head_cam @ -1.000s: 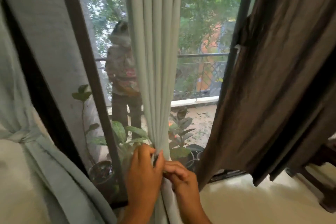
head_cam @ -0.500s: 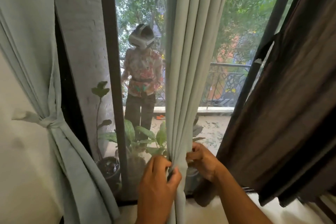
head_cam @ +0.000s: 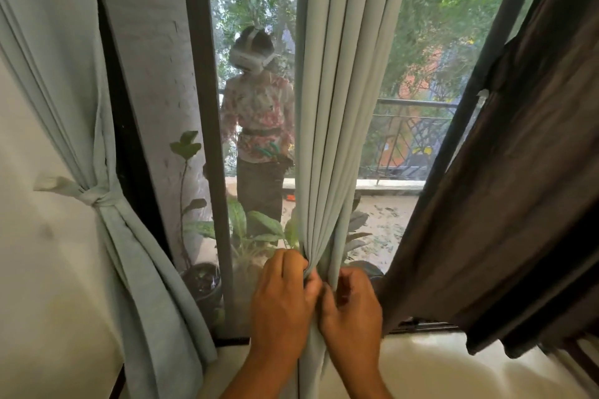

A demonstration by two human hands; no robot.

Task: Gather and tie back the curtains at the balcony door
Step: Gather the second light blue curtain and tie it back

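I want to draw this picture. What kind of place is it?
Probably a room in a home, right at a balcony door. Long pale curtains hang at the glass, one curtain on the left is already tied back, and outside there are a railing, potted plants and trees.

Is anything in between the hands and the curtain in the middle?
No. Both the left hand and the right hand already have their grip on the gathered pale blue-grey fabric curtain, fingers curled round its folds. Nothing visible lies between them.
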